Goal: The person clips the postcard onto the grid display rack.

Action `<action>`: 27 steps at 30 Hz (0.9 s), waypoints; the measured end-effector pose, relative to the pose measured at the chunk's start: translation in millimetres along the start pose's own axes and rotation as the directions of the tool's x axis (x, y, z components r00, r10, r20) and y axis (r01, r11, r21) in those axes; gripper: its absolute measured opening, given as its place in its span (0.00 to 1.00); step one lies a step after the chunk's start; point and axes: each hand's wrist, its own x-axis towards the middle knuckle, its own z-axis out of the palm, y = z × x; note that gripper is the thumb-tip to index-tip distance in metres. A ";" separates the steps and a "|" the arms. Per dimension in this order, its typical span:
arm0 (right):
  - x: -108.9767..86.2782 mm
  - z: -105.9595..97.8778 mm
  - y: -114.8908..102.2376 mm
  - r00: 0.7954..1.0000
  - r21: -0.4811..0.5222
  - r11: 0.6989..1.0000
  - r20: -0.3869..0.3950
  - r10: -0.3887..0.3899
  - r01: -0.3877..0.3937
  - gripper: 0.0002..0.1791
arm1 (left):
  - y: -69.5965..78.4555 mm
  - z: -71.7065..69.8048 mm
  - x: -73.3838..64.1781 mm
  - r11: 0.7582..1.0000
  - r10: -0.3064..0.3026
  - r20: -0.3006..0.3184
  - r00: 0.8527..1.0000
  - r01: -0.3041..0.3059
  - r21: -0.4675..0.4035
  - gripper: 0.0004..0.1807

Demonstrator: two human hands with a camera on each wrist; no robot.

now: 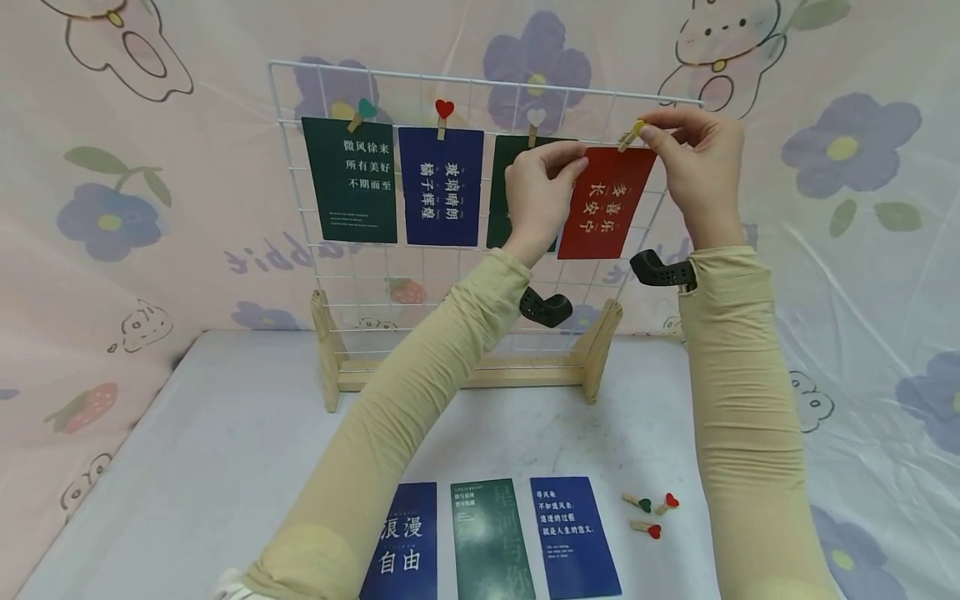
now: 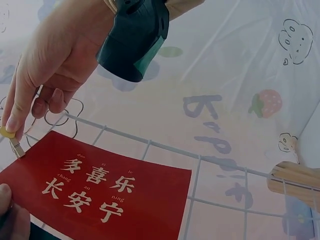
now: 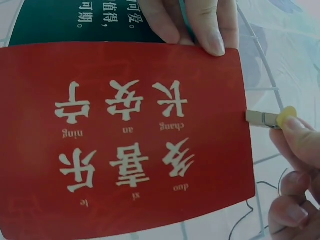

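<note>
A red card [image 1: 606, 208] with white characters hangs against the right end of a white wire grid [image 1: 457, 82]. My left hand [image 1: 542, 196] pinches the card's upper left corner between thumb and fingers. At the card's top edge, my right hand [image 1: 701, 167] pinches a small wooden clothespin [image 3: 262, 118] with a yellow tip; the pin's jaws meet the edge of the card. Left of it, a dark green card [image 1: 504, 200] is partly hidden behind my left hand, under a clothespin with a white heart [image 1: 536, 117].
A green card [image 1: 352, 200] and a blue card [image 1: 441, 208] hang by clothespins further left. The grid stands on a wooden base [image 1: 465, 377]. Several cards, including a green one [image 1: 491, 542], lie on the white table [image 1: 210, 467]. Three heart clothespins [image 1: 648, 530] lie right of them.
</note>
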 end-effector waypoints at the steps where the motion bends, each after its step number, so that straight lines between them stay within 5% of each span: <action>1: -1.2 -0.2 -3.6 1.000 0.004 1.000 0.003 0.001 -0.001 0.06 | 0.3 0.2 0.2 1.000 -0.002 -0.001 1.000 0.002 0.002 0.10; 14: 10.3 -0.6 15.1 1.000 -0.031 1.000 0.022 0.004 -0.003 0.06 | 6.0 1.8 -1.9 0.999 -0.026 -0.029 0.999 0.027 0.030 0.11; 27: 6.2 3.2 10.7 0.999 -0.117 0.993 0.034 0.025 -0.021 0.08 | 5.9 3.0 -3.8 0.998 -0.021 -0.032 0.999 0.023 0.054 0.11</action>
